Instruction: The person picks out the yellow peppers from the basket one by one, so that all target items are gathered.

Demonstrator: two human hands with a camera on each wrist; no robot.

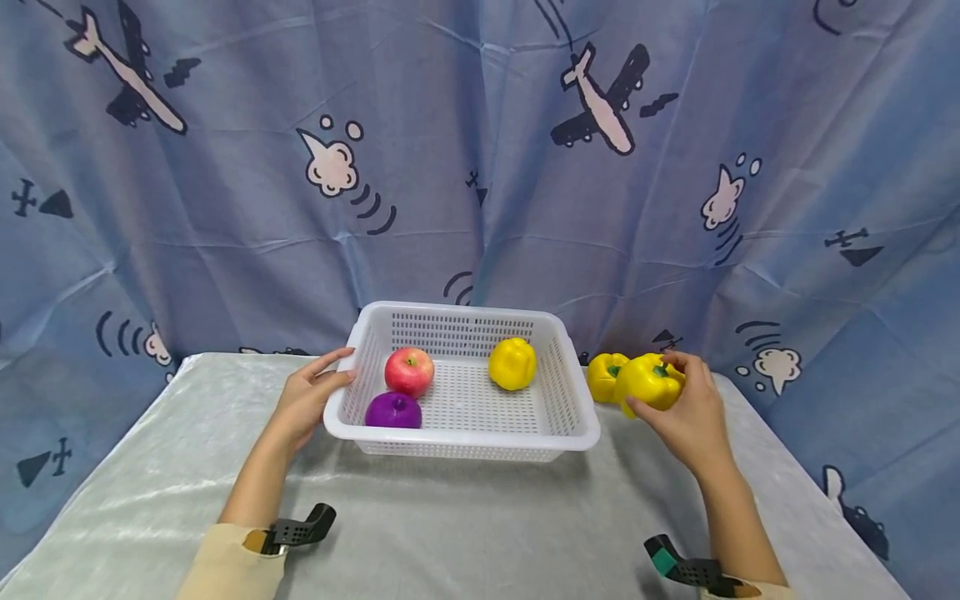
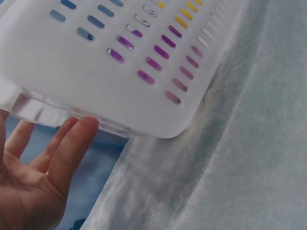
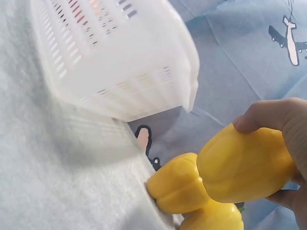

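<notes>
The right hand pinched a yellow pepper between its fingers, near the basket. The left hand touched the basket's rim, fingers spread.

Beige sleeves adjoin 2 black wrist mounts.

Soft, even light falls on the basket; a faint shadow lies on the worktop in front of it, pale sheen to its left. The left-wrist view looks greyer; the right-wrist view bleaches the basket's wall.
</notes>
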